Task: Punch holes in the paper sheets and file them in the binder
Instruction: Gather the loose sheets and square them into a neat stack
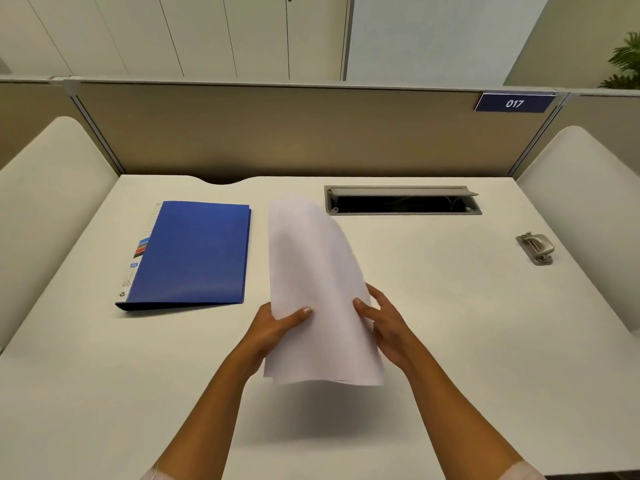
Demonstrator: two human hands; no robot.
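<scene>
Just right of the closed blue binder [192, 252], both hands hold the paper sheets [317, 289] above the desk [450, 323]: left hand [277, 329] and right hand [384, 322] pinch opposite side edges, top drooping away. Far right of the binder, near the desk edge, sits the hole punch [536, 247], bare desk between.

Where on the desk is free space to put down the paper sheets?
The widest bare patch lies between the sheets and the hole punch, below the cable slot. The near desk, left of the left hand, is also bare. The gap between the binder and the sheets is narrow. The right hand also holds the sheets.
</scene>
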